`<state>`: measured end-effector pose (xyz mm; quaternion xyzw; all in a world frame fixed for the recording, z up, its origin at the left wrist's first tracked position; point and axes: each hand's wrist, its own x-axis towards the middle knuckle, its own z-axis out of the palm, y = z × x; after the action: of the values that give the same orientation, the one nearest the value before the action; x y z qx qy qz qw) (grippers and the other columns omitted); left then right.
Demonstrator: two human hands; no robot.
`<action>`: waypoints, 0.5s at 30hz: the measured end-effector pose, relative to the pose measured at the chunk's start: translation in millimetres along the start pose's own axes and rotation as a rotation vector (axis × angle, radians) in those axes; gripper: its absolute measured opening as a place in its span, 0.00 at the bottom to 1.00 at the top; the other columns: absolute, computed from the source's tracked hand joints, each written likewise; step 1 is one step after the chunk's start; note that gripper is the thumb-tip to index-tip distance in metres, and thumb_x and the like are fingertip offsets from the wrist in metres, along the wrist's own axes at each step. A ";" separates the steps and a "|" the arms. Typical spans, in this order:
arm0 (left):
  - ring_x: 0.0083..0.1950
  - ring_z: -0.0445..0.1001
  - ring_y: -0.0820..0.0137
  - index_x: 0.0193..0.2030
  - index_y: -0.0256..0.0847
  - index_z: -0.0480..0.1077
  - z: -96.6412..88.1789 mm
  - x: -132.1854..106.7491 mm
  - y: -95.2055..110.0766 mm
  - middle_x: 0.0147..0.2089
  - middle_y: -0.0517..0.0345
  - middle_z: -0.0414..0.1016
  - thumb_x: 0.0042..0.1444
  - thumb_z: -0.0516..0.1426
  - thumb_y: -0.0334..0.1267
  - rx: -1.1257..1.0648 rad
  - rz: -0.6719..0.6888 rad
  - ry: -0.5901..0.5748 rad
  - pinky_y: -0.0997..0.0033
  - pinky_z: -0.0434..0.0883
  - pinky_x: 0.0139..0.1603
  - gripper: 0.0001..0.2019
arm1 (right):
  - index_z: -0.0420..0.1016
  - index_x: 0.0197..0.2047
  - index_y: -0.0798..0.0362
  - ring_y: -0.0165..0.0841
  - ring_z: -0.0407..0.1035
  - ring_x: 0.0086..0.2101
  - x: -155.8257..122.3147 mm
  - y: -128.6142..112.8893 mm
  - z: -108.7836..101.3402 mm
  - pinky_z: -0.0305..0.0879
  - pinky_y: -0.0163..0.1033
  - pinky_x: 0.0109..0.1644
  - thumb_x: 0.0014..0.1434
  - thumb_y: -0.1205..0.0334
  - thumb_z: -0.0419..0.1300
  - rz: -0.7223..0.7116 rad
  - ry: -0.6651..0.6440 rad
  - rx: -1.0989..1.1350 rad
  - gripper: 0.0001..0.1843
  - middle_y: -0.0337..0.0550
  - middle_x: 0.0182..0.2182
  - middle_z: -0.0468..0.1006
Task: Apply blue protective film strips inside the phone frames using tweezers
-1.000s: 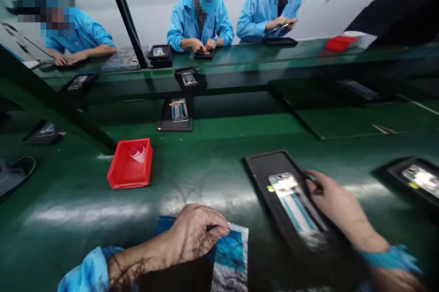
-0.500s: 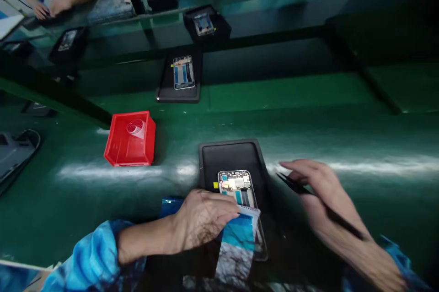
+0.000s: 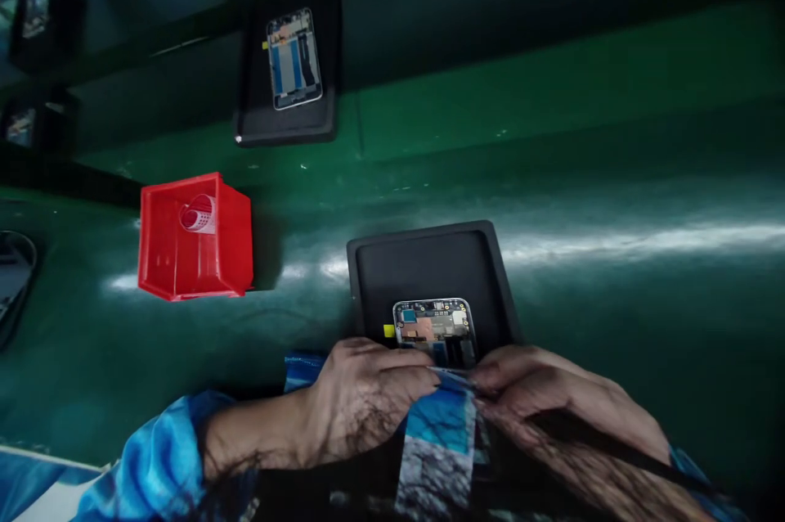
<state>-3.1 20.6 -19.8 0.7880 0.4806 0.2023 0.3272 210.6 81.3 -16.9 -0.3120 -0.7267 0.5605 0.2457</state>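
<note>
My left hand (image 3: 374,407) is closed on a strip of blue and clear film (image 3: 438,428), which hangs down below its fingertips. At the upper right edge of this strip, my right hand (image 3: 552,399) has its fingertips pinched together. Dark tweezers (image 3: 631,456) lie across the right palm and run back along the wrist; their tips are hidden. Just beyond both hands an opened phone (image 3: 435,323) with a bare circuit board rests in a black tray (image 3: 423,264). The hands and the strip cover its lower part. A yellow tab (image 3: 388,331) sticks out at its left side.
A red bin (image 3: 236,256) with a curled perforated white strip (image 3: 201,215) inside stands to the left. Further back, another opened phone (image 3: 294,60) lies on a black tray (image 3: 291,127). More trays with phones are at the far left. The tabletop (image 3: 613,178) is green.
My right hand has moved left and in, from beside the tray to the film strip's edge. The left hand keeps its grip. The view has tilted down and closer to the bench.
</note>
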 end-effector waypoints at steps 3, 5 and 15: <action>0.30 0.72 0.79 0.40 0.44 0.66 3.7 -0.6 0.3 0.41 0.67 0.75 0.57 0.50 0.36 -0.015 -0.015 0.018 0.78 0.65 0.28 0.07 | 0.69 0.30 0.44 0.32 0.73 0.32 -2.2 1.0 2.1 0.72 0.33 0.37 0.56 0.57 0.53 0.041 0.057 0.019 0.05 0.39 0.29 0.77; 0.30 0.72 0.79 0.40 0.44 0.67 6.0 -1.7 0.3 0.40 0.68 0.75 0.57 0.50 0.36 -0.022 -0.019 0.020 0.77 0.65 0.28 0.07 | 0.70 0.30 0.45 0.31 0.73 0.34 -4.2 0.9 3.2 0.71 0.31 0.38 0.56 0.55 0.54 0.082 0.039 0.035 0.07 0.40 0.30 0.77; 0.28 0.71 0.80 0.37 0.42 0.68 4.7 2.2 0.8 0.38 0.68 0.75 0.55 0.53 0.34 0.006 -0.010 0.084 0.76 0.66 0.27 0.04 | 0.70 0.32 0.44 0.32 0.73 0.35 -2.9 3.7 3.4 0.72 0.31 0.39 0.57 0.55 0.52 0.046 -0.002 0.047 0.08 0.40 0.32 0.77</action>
<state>1.4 20.8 -22.5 0.7774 0.4986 0.2322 0.3052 210.8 77.6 -21.3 -0.3223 -0.7063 0.5831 0.2393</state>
